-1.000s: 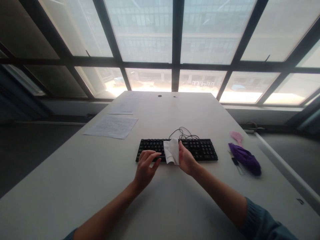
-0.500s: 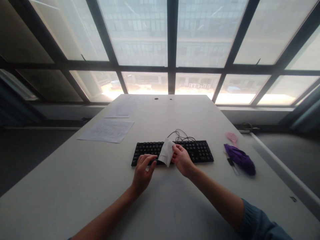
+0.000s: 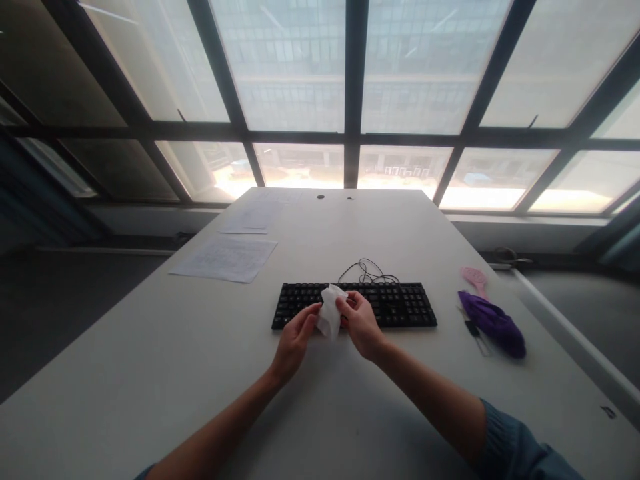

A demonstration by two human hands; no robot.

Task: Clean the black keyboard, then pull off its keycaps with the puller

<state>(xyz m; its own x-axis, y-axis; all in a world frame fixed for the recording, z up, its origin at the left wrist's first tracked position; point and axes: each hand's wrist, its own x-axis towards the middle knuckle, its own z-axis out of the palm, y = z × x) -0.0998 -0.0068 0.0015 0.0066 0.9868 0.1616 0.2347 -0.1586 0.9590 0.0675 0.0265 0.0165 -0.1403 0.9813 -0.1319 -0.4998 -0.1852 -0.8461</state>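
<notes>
A crumpled white tissue (image 3: 331, 313) hangs between my two hands, above the front edge of a black keyboard (image 3: 407, 307). My right hand (image 3: 362, 327) pinches its upper right side between thumb and fingers. At its left edge, my left hand (image 3: 295, 337) closes thumb and fingertips on the tissue. Both hands and the tissue hide part of the keyboard's middle keys. The keyboard's black cable (image 3: 367, 270) lies in loose loops behind it.
On the right of the white table (image 3: 175, 373) lie a pink slotted utensil (image 3: 474, 278), a purple cloth item (image 3: 495, 325) and a small black-handled tool (image 3: 473, 329). Printed paper sheets (image 3: 225, 260) rest at the left. Tall windows stand beyond the far edge.
My left hand has gone from fingers spread over the keyboard to closing on the tissue's left edge. The tissue is more crumpled. The whole view has shifted slightly.
</notes>
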